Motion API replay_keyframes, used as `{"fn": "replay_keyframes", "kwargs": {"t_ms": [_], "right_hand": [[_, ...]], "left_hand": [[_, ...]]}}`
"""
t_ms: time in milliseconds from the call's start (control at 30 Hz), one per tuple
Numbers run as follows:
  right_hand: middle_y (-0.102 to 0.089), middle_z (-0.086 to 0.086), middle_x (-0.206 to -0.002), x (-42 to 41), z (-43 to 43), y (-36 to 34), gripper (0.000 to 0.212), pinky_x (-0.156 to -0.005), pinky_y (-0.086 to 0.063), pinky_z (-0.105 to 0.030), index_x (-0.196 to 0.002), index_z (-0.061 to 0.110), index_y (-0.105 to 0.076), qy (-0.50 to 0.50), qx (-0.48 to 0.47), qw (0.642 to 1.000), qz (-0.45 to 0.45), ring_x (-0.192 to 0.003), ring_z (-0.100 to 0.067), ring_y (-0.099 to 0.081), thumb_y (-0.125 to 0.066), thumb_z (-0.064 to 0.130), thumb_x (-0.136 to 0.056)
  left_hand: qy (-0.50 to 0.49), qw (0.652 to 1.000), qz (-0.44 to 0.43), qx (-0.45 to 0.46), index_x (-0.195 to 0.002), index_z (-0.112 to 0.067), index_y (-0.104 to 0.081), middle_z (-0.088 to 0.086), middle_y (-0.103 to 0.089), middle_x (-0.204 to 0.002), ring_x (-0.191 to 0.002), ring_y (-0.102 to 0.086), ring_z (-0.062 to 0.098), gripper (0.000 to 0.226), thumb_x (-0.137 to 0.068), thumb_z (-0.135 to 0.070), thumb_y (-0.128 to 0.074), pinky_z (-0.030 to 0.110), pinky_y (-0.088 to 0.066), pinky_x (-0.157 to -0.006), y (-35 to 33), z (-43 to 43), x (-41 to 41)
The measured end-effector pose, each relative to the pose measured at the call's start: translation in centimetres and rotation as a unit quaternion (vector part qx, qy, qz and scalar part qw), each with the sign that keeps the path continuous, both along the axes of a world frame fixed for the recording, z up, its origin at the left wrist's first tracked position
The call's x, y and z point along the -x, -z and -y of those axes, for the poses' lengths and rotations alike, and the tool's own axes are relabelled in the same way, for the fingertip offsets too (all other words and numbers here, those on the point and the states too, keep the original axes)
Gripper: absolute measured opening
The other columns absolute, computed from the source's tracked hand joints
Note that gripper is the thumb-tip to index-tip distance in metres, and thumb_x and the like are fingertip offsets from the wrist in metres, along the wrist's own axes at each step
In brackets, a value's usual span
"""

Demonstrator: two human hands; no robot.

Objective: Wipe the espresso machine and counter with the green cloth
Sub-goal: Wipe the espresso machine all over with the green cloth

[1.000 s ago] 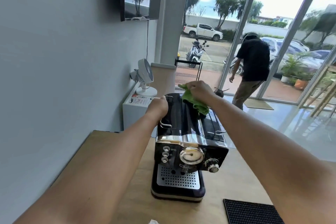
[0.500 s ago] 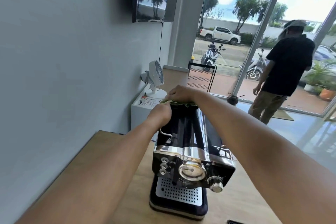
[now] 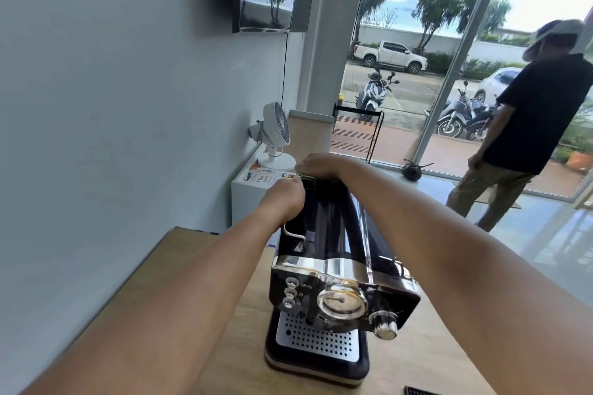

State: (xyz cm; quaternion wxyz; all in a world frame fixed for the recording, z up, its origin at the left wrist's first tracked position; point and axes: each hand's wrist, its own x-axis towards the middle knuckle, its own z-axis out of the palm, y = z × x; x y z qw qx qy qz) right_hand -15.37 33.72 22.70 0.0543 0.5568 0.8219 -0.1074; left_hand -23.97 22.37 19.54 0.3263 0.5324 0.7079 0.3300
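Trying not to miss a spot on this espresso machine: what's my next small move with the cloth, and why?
Probably pull the right hand and green cloth forward along the black top of the espresso machine. The cloth sits at the rear edge, mostly hidden under that hand, while the left hand holds the rear left corner.

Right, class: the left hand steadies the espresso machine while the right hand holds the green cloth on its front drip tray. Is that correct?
No. In the head view the right hand holds the green cloth at the rear top edge of the espresso machine, not on its drip tray; the left hand steadies the machine.
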Motion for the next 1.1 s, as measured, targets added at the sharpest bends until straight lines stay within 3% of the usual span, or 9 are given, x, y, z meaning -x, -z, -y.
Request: {"fn": "replay_keyframes", "kwargs": {"t_ms": [133,200,300,367,467,567,733,967,1100], "right_hand": [[-0.043,-0.020,-0.146,-3.2,0.8,-0.6,0.046,-0.100,-0.033,-0.029,-0.134,0.001,-0.050,0.044,0.035,0.998,-0.038,-0.131,-0.028,-0.044,-0.026,0.028,-0.105],[-0.052,-0.018,-0.131,-5.8,0.5,-0.5,0.040,-0.092,-0.035,-0.032,-0.112,0.004,-0.059,0.080,0.046,0.994,-0.052,-0.107,-0.026,-0.056,-0.024,0.021,-0.104],[-0.054,-0.016,-0.090,-8.2,0.4,-0.1,0.036,-0.070,-0.036,-0.031,-0.073,0.012,-0.049,0.139,0.046,0.987,-0.072,-0.066,-0.018,-0.045,-0.025,0.014,-0.099],[-0.056,-0.018,-0.095,-8.1,0.6,0.0,0.034,-0.073,-0.036,-0.031,-0.073,0.010,-0.050,0.150,0.037,0.986,-0.068,-0.074,-0.021,-0.049,-0.027,0.009,-0.098],[-0.054,-0.023,-0.131,-5.3,1.3,-0.1,0.033,-0.087,-0.035,-0.030,-0.105,0.001,-0.060,0.097,0.017,0.993,-0.063,-0.107,-0.026,-0.052,-0.029,0.013,-0.102],[-0.051,-0.027,-0.134,-2.3,2.5,-0.7,0.037,-0.076,-0.029,-0.027,-0.115,-0.010,-0.055,0.017,0.036,0.996,-0.075,-0.108,-0.025,-0.049,-0.029,0.013,-0.105],[-0.045,-0.023,-0.145,-3.7,2.3,-0.5,0.040,-0.097,-0.034,-0.027,-0.124,-0.005,-0.053,0.041,0.034,0.997,-0.054,-0.125,-0.026,-0.047,-0.025,0.018,-0.106],[-0.057,-0.014,-0.133,-8.0,2.4,-0.1,0.040,-0.100,-0.044,-0.043,-0.116,0.009,-0.062,0.138,-0.019,0.989,0.058,-0.116,-0.032,-0.057,-0.036,0.015,-0.088],[-0.060,-0.004,-0.108,-7.9,4.8,0.4,0.031,-0.078,-0.046,-0.038,-0.105,0.020,-0.062,0.189,-0.082,0.977,0.058,-0.101,-0.029,-0.060,-0.038,0.018,-0.085]], "left_hand": [[-0.011,1.000,0.002,0.009,-0.131,-0.002,-0.049,0.018,-0.049,-0.139,-0.126,-0.047,0.033,0.050,-0.101,-0.032,-0.023,0.038,-0.034,-0.104,0.2,-0.2,0.1],[-0.008,1.000,0.006,0.010,-0.131,-0.002,-0.049,0.018,-0.049,-0.139,-0.125,-0.047,0.033,0.049,-0.101,-0.031,-0.023,0.038,-0.034,-0.103,0.2,-0.3,0.0],[-0.007,1.000,-0.004,0.013,-0.130,-0.001,-0.048,0.018,-0.048,-0.139,-0.126,-0.046,0.033,0.047,-0.101,-0.025,-0.021,0.039,-0.035,-0.106,0.1,-0.4,-0.1],[-0.005,1.000,-0.009,0.015,-0.132,0.000,-0.047,0.019,-0.047,-0.141,-0.127,-0.045,0.033,0.046,-0.101,-0.023,-0.021,0.041,-0.035,-0.108,0.0,-0.3,-0.3],[0.000,1.000,-0.026,0.016,-0.134,0.000,-0.044,0.020,-0.045,-0.142,-0.128,-0.044,0.034,0.045,-0.101,-0.019,-0.020,0.042,-0.034,-0.109,-0.1,-0.2,-0.3],[0.001,0.999,-0.042,0.014,-0.132,0.003,-0.046,0.022,-0.046,-0.141,-0.128,-0.044,0.034,0.044,-0.101,-0.017,-0.021,0.039,-0.034,-0.105,-0.3,-0.2,-0.3],[-0.003,0.999,-0.046,0.015,-0.130,0.004,-0.045,0.023,-0.046,-0.140,-0.127,-0.045,0.034,0.043,-0.102,-0.017,-0.020,0.040,-0.035,-0.103,-0.4,0.2,-0.3],[0.004,0.999,-0.036,0.003,-0.131,0.003,-0.047,0.021,-0.045,-0.142,-0.130,-0.043,0.032,0.044,-0.101,-0.018,-0.022,0.037,-0.032,-0.106,-0.4,-0.2,-0.6],[0.014,0.999,-0.049,0.001,-0.129,0.002,-0.048,0.019,-0.043,-0.144,-0.131,-0.042,0.032,0.042,-0.099,-0.012,-0.023,0.038,-0.032,-0.109,-0.2,-0.5,-0.5]]}}
